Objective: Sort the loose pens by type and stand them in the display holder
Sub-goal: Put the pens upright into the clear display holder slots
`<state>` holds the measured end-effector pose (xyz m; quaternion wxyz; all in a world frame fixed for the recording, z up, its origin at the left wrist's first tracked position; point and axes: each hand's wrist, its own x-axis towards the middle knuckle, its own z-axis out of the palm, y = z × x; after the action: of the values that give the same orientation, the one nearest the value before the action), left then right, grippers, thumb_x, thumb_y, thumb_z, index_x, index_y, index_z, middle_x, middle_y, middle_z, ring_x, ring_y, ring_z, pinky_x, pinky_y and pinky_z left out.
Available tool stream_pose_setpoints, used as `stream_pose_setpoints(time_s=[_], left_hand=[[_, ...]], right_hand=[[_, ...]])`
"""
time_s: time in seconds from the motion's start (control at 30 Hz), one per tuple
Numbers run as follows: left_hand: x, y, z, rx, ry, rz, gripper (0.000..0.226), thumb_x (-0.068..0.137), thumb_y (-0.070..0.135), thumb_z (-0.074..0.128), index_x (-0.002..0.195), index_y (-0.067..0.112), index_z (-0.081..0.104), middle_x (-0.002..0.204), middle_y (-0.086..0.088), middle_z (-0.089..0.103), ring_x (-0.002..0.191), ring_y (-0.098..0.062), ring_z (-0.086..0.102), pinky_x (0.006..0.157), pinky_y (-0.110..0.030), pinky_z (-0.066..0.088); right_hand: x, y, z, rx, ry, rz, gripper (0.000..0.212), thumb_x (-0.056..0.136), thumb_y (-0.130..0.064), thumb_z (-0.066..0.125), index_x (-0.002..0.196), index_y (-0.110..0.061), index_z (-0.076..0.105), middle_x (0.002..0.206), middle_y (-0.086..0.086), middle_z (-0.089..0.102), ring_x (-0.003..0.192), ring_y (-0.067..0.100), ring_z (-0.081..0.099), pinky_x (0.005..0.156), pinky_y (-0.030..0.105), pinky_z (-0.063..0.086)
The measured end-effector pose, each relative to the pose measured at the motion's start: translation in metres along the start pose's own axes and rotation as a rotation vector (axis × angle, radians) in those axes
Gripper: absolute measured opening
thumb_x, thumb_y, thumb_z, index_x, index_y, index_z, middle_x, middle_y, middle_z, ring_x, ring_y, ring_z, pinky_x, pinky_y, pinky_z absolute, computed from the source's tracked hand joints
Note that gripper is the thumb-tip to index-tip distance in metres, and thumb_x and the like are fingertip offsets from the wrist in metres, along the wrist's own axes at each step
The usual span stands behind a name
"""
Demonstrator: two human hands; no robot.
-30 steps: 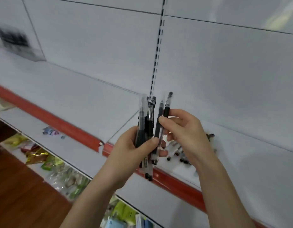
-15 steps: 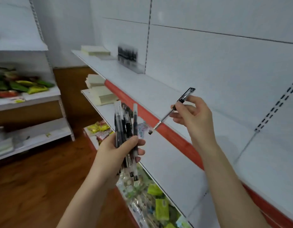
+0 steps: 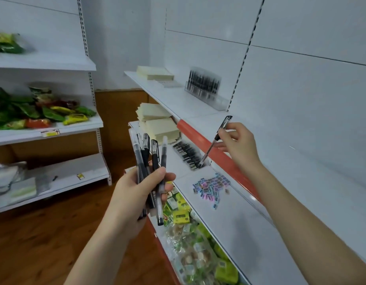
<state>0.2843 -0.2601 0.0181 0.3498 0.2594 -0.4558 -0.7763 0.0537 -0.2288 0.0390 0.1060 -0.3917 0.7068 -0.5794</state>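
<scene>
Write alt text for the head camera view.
A person's left hand grips a bundle of pens while the right hand pinches a single black pen, tip down, near a row of pens on a white shop shelf.

A left hand [image 3: 134, 194] gripped a bundle of pens [image 3: 149, 161], caps up, before white shop shelving. The right hand [image 3: 237, 145] pinched a single pen [image 3: 216, 138], tilted with its tip down, just beside a row of black pens [image 3: 186, 154] lying on the lower shelf [image 3: 229, 212]. A clear holder [image 3: 204, 87] (stocked with dark pens) stood on the upper shelf [image 3: 178, 99], near stacked notepads [image 3: 155, 73].
</scene>
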Motion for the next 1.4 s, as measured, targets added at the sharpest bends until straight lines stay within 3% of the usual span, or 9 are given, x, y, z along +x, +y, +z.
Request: stream_pose_setpoints(time_s=[0.1, 0.2, 0.3, 0.43, 0.57, 0.8, 1.03, 1.13, 1.4], left_hand=[[0.050, 0.007, -0.014, -0.004, 0.008, -0.009, 0.020, 0.084, 0.013, 0.055, 0.098, -0.001, 0.056, 0.064, -0.010, 0.065, 0.044, -0.012, 0.052, 0.037, -0.018, 0.044], [0.113, 0.012, -0.026, 0.020, 0.027, 0.016, 0.022, 0.085, 0.012, 0.055, 0.103, -0.001, 0.055, 0.072, -0.013, 0.067, 0.046, -0.011, 0.055, 0.041, -0.018, 0.046], [0.180, 0.018, -0.033, 0.060, 0.019, 0.006, 0.027, 0.086, 0.012, 0.055, 0.108, -0.005, 0.054, 0.066, -0.008, 0.066, 0.047, -0.010, 0.056, 0.042, -0.017, 0.046], [0.258, 0.036, -0.038, 0.071, -0.017, -0.028, 0.024, 0.086, 0.013, 0.056, 0.105, -0.002, 0.056, 0.071, -0.010, 0.066, 0.048, -0.010, 0.055, 0.043, -0.018, 0.047], [0.323, 0.054, -0.043, 0.065, -0.030, -0.033, 0.016, 0.086, 0.013, 0.056, 0.099, 0.005, 0.058, 0.082, -0.014, 0.069, 0.051, -0.010, 0.057, 0.045, -0.019, 0.048], [0.434, 0.073, -0.040, 0.031, -0.162, -0.086, 0.015, 0.088, 0.010, 0.055, 0.101, 0.003, 0.056, 0.077, -0.011, 0.069, 0.049, -0.009, 0.057, 0.043, -0.017, 0.047], [0.545, 0.090, -0.045, 0.120, -0.378, -0.157, 0.007, 0.086, 0.011, 0.056, 0.090, 0.005, 0.059, 0.075, -0.008, 0.072, 0.049, -0.008, 0.058, 0.044, -0.018, 0.047], [0.586, 0.097, -0.046, 0.150, -0.460, -0.198, 0.008, 0.086, 0.010, 0.057, 0.089, 0.003, 0.059, 0.076, -0.009, 0.072, 0.048, -0.008, 0.059, 0.044, -0.018, 0.047], [0.641, 0.084, -0.027, 0.142, -0.648, -0.342, 0.011, 0.087, 0.009, 0.055, 0.094, 0.003, 0.061, 0.078, -0.004, 0.074, 0.051, -0.007, 0.060, 0.045, -0.018, 0.048]], right_hand=[[0.052, 0.011, 0.014, -0.058, 0.024, -0.024, 0.009, 0.092, -0.018, 0.053, 0.100, -0.015, 0.050, 0.093, 0.010, 0.065, 0.071, 0.018, 0.067, 0.071, 0.031, 0.055], [0.115, 0.025, 0.026, -0.096, 0.083, -0.063, 0.010, 0.092, -0.017, 0.052, 0.101, -0.013, 0.049, 0.093, 0.012, 0.063, 0.069, 0.016, 0.066, 0.071, 0.031, 0.054], [0.181, 0.038, 0.037, -0.109, 0.175, -0.071, 0.009, 0.092, -0.016, 0.052, 0.098, -0.012, 0.049, 0.093, 0.015, 0.064, 0.069, 0.018, 0.066, 0.072, 0.033, 0.054], [0.257, 0.048, 0.047, -0.120, 0.265, -0.068, 0.008, 0.092, -0.016, 0.051, 0.099, -0.014, 0.049, 0.093, 0.011, 0.062, 0.068, 0.014, 0.065, 0.069, 0.028, 0.053], [0.321, 0.053, 0.051, -0.183, 0.351, -0.070, 0.015, 0.093, -0.017, 0.050, 0.106, -0.010, 0.051, 0.095, 0.009, 0.062, 0.069, 0.015, 0.064, 0.078, 0.033, 0.053], [0.406, 0.074, 0.048, -0.268, 0.551, -0.078, 0.018, 0.092, -0.016, 0.050, 0.108, -0.009, 0.054, 0.092, 0.006, 0.060, 0.052, -0.008, 0.059, 0.075, 0.029, 0.051], [0.454, 0.100, 0.063, -0.360, 0.695, -0.002, 0.022, 0.094, -0.015, 0.050, 0.113, -0.005, 0.053, 0.097, 0.009, 0.058, 0.067, 0.007, 0.061, 0.059, 0.007, 0.048], [0.463, 0.104, 0.073, -0.399, 0.732, 0.053, 0.022, 0.094, -0.012, 0.049, 0.114, -0.002, 0.053, 0.095, 0.010, 0.056, 0.080, 0.024, 0.062, 0.066, 0.011, 0.052], [0.473, 0.124, 0.088, -0.596, 0.691, 0.225, 0.021, 0.094, -0.009, 0.049, 0.112, 0.000, 0.054, 0.089, 0.010, 0.058, 0.073, 0.022, 0.060, 0.057, 0.007, 0.048]])
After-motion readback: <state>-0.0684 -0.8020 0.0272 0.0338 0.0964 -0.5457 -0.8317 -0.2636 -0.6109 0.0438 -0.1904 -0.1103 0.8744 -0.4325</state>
